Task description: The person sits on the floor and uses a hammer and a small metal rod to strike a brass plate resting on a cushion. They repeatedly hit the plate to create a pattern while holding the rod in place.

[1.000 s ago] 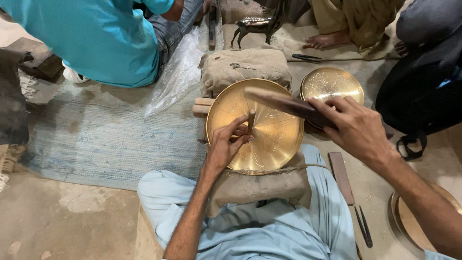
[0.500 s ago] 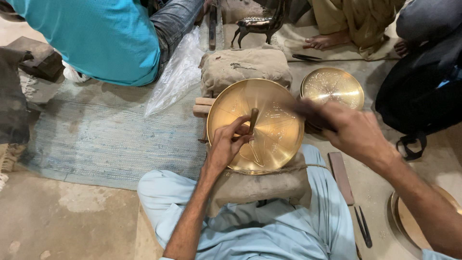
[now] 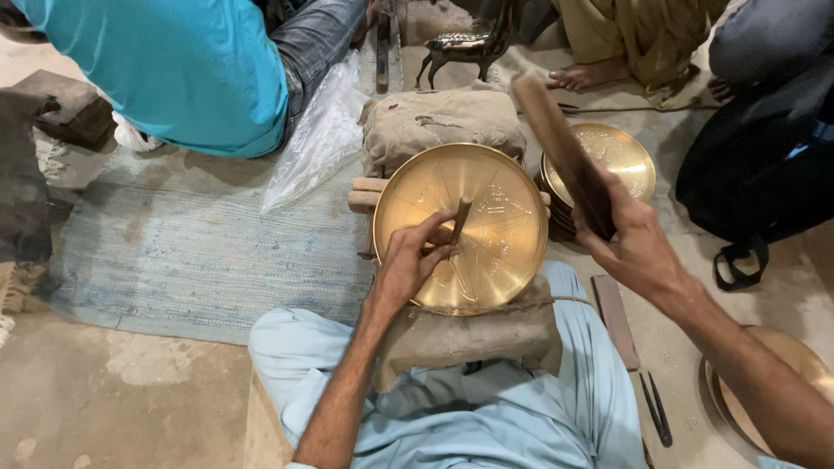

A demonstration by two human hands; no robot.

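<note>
A round brass plate (image 3: 495,204) with engraved lines lies on cloth pads in front of me, over my lap. My left hand (image 3: 408,260) rests on the plate and pinches a small metal chisel (image 3: 460,219), tip down on the brass. Raised to the right of the plate is my right hand (image 3: 634,247), closed around a dark wooden mallet stick (image 3: 556,143) that points up and away.
Another brass plate (image 3: 621,156) sits on a stack at the right, and a further plate's rim (image 3: 786,347) shows at lower right. A flat bar (image 3: 615,320) and tweezers (image 3: 656,408) lie on the floor. A person in a teal shirt (image 3: 174,69) sits opposite; a plastic sheet (image 3: 317,143) and blue mat (image 3: 191,252) are on the left.
My right hand has lifted the wooden stick from low over the plate up and to the right. The left hand and chisel have stayed in place on the plate.
</note>
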